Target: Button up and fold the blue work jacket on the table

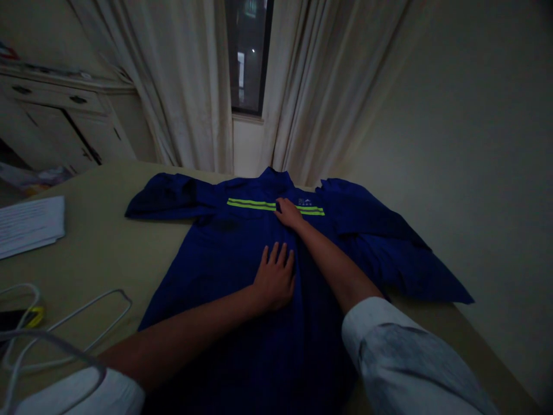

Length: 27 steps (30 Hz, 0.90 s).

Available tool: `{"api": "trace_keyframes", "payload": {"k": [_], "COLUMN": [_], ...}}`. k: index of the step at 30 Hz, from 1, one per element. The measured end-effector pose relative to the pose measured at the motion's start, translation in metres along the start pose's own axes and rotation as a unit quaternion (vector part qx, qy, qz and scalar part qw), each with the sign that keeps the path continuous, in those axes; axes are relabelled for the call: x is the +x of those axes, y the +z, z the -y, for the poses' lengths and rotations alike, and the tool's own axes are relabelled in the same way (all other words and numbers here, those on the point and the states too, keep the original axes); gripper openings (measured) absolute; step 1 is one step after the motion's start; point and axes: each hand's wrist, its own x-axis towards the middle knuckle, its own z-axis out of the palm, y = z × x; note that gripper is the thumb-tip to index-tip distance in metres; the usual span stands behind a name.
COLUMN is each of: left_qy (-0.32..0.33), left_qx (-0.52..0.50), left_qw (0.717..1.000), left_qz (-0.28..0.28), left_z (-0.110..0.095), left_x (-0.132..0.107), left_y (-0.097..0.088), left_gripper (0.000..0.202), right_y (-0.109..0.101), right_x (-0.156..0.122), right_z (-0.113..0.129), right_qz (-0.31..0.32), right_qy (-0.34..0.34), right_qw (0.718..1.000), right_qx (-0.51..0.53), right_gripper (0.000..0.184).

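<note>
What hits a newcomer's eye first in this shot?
The navy blue work jacket laid flat at center, with lime reflective stripes across its chest. Two bare hands sit on it: the left hand mid-chest, the right hand at the stripes. Behind, cream curtains flank a dark window.

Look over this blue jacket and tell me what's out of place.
The sleeves of the navy work jacket stand out because neither lies flat. The right-hand sleeve in view is folded back in a thick, bunched layer, and the left-hand sleeve in view is doubled over too.
</note>
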Motion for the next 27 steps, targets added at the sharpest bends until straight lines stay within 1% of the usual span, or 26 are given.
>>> {"api": "trace_keyframes", "payload": {"k": [2, 4, 6, 8, 10, 13, 16, 18, 21, 24, 27], "left_qy": [0.043, 0.079, 0.086, 0.084, 0.100, 0.142, 0.168, 0.188, 0.220, 0.216, 0.208], "left_qx": [-0.010, -0.021, -0.018, -0.010, -0.011, -0.027, -0.043, -0.052, -0.057, -0.049, -0.042], "left_qw": [0.999, 0.997, 0.996, 0.996, 0.995, 0.990, 0.985, 0.980, 0.973, 0.974, 0.976], "left_qz": [0.007, 0.007, -0.003, -0.016, -0.017, 0.001, 0.018, 0.027, 0.041, 0.048, 0.037], "left_z": [-0.018, -0.038, -0.056, -0.068, -0.075, -0.081, -0.088, -0.095, -0.106, -0.115, -0.119], "left_x": [-0.020, -0.040, -0.055, -0.062, -0.066, -0.073, -0.085, -0.093, -0.101, -0.105, -0.106], "left_y": [0.005, 0.014, 0.024, 0.031, 0.031, 0.023, 0.013, 0.009, 0.010, 0.015, 0.016], "left_gripper": [0.069, 0.074, 0.078, 0.078, 0.077, 0.074, 0.071, 0.067, 0.066, 0.067, 0.066], "right_y": [0.005, 0.009, 0.010, 0.010, 0.010, 0.013, 0.018, 0.019, 0.018, 0.013, 0.007], "right_x": [-0.001, -0.001, 0.001, 0.005, 0.007, 0.006, 0.001, -0.002, -0.005, -0.007, -0.008], "right_z": [-0.006, -0.009, -0.008, -0.006, -0.005, -0.008, -0.011, -0.011, -0.007, 0.000, 0.006], "right_qz": [-0.017, -0.022, -0.017, -0.012, -0.020, -0.054, -0.086, -0.092, -0.088, -0.076, -0.057], "right_qy": [0.007, 0.007, 0.005, 0.008, 0.024, 0.040, 0.029, 0.016, 0.011, 0.016, 0.011], "right_qw": [1.000, 1.000, 1.000, 1.000, 0.999, 0.996, 0.993, 0.993, 0.995, 0.997, 0.997], "right_qx": [-0.002, -0.005, -0.002, 0.008, 0.024, 0.056, 0.075, 0.074, 0.044, -0.010, -0.049], "right_gripper": [0.044, 0.043, 0.043, 0.043, 0.039, 0.032, 0.028, 0.027, 0.027, 0.029, 0.038]}}
